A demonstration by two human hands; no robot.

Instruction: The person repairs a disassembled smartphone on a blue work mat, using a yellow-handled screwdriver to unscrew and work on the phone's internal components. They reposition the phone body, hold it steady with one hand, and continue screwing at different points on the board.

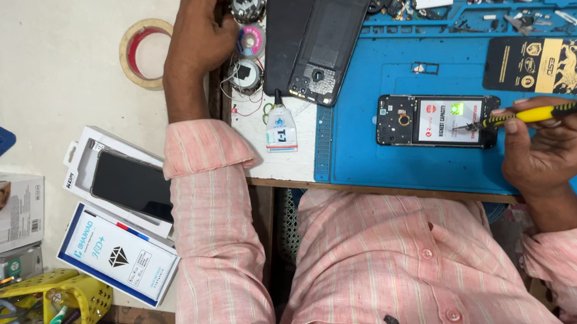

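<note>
A wooden-edged workbench (382, 185) carries a blue repair mat (392, 147), where an opened phone (437, 121) lies near a black-and-gold packet (549, 65). Beside the mat rest a second opened phone (328, 40), a glue bottle (280, 127) and wire spools (250, 39).

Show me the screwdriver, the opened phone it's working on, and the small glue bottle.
screwdriver (537, 114), head view, on its yellow handle.
opened phone (403, 119), head view, on its bare left end.
glue bottle (281, 129), head view, on its white body.

Bright, even overhead light, soft shadows, slight glare on glossy surfaces, sharp focus, mild wide-angle edge distortion.
</note>
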